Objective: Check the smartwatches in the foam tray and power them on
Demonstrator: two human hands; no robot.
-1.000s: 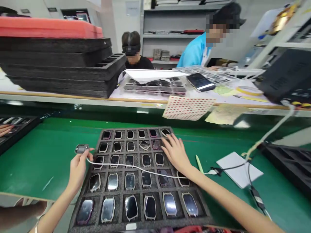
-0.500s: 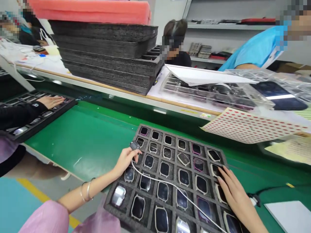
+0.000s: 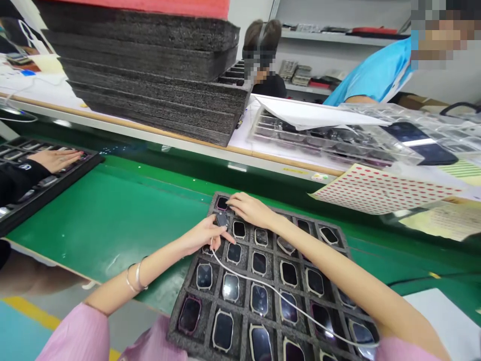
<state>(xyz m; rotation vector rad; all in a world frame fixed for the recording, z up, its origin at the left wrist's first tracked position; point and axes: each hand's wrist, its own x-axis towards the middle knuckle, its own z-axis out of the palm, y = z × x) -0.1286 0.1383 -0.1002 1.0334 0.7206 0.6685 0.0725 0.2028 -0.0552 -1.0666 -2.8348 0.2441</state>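
A dark foam tray (image 3: 245,346) lies on the green surface in front of me, its cells holding several smartwatches (image 3: 259,300) with pale or purple frames. My left hand (image 3: 208,234) is closed on a small dark block (image 3: 221,219) over the tray's left edge. From that hand a white cable (image 3: 278,289) runs across the tray to the right. My right hand (image 3: 248,208) reaches over the far left corner, its fingers curled at the edge of a purple-framed smartwatch (image 3: 222,203). Its fingertips are partly hidden, and my right forearm covers several cells.
A tall stack of black foam trays (image 3: 158,90) stands on the shelf behind. Beside it are clear plastic trays (image 3: 319,135) and a red-dotted sheet (image 3: 379,188). A co-worker's hand (image 3: 56,159) rests on another tray at the left. A white pad (image 3: 443,321) lies at the right.
My right hand has moved from the tray's right side to its far left corner. My left hand, with the dark block, has shifted slightly right. The view has also shifted a little.
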